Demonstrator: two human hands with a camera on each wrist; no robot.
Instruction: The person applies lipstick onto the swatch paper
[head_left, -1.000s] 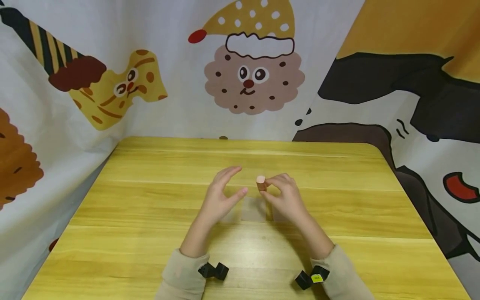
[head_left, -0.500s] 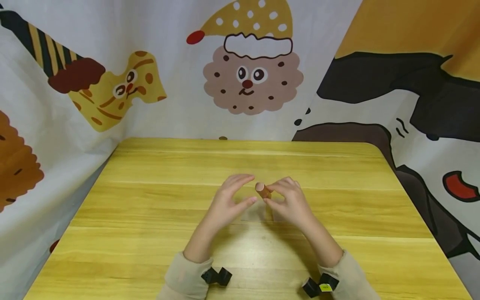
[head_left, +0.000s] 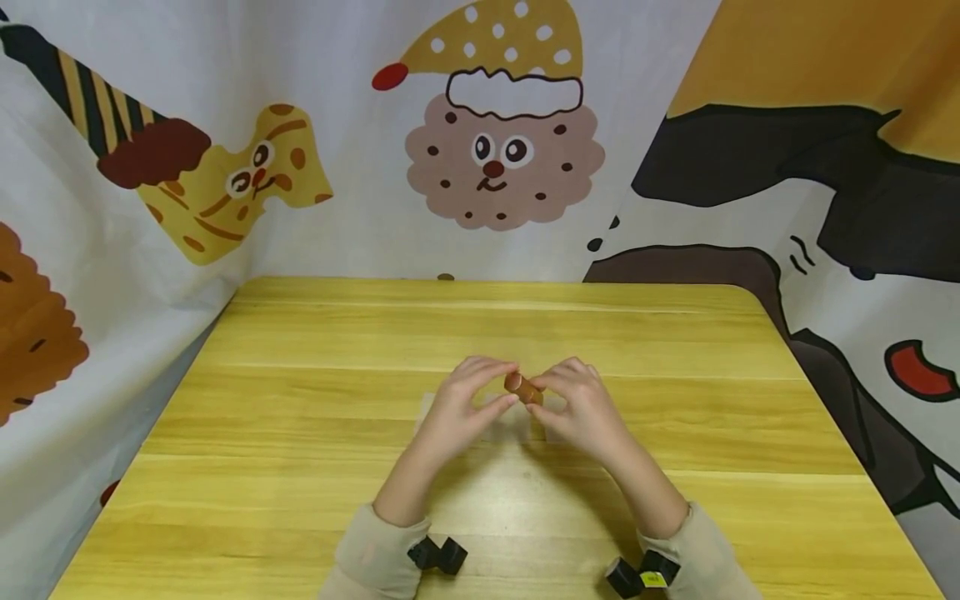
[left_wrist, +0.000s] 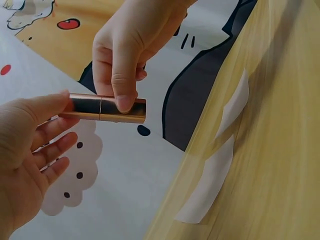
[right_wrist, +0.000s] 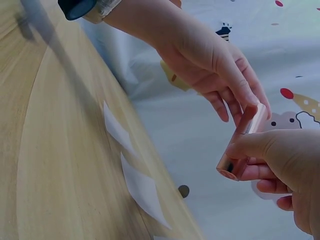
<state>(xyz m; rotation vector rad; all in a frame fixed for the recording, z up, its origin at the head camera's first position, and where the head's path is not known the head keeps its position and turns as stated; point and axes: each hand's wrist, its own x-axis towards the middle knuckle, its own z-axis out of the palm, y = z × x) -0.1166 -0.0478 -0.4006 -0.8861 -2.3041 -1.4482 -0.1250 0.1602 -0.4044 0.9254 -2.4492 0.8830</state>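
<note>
A shiny rose-gold lipstick [head_left: 522, 388] is held above the table between both hands. In the left wrist view the lipstick [left_wrist: 86, 107] lies level, with a seam ring round its middle. My left hand [head_left: 459, 408] pinches one end between thumb and fingertips; the other fingers of that left hand [left_wrist: 32, 150] are loosely spread below. From the other side my right hand [head_left: 581, 408] grips the opposite end with its thumb along the tube, plain also in the right wrist view, where the right hand [right_wrist: 285, 160] is at lower right.
Pieces of white paper [left_wrist: 207, 182] lie on the wooden table [head_left: 262, 433] under the hands, side by side. A printed curtain [head_left: 345, 233] hangs just behind the table's far edge. Small black wrist cameras [head_left: 438, 555] sit at the beige cuffs.
My left hand has moved right and now pinches the lipstick's free end. The lipstick, in the right hand, has tipped from nearly upright to slanted. Both hands have come slightly nearer.
</note>
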